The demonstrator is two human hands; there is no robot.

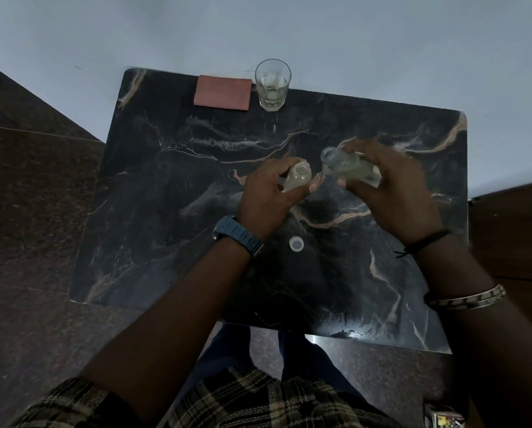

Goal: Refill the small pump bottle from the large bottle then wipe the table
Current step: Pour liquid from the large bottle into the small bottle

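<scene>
Nearest the viewer, a plaid shirt hem (258, 403) and dark trousers are seen below the edge of the black marble surface (172, 230). A little farther in, a small translucent cap (296, 244) lies alone on the surface between the two forearms, apparently set aside so that a bottle mouth is left free.

Beyond it, both bottles are held above the middle of the surface. The small pump bottle (297, 178) is enclosed in the left hand (269, 196), the grip closed round its body with the fingers curled over the far side; its top is turned up and toward the right, presumably to receive liquid. Whether its pump head is on cannot be told. The large bottle (348, 166) is held in the right hand (391, 193), the grip closed round its body, and is tilted with its open neck pointing left and down toward the small one. The two mouths are near but appear apart, so pouring is judged to be about to begin or barely under way; no stream is visible.

At the far edge, a folded pink cloth (223, 92) lies flat just beside a clear drinking glass (272, 84), both kept well apart from the pouring, the cloth likely reserved for wiping.
</scene>
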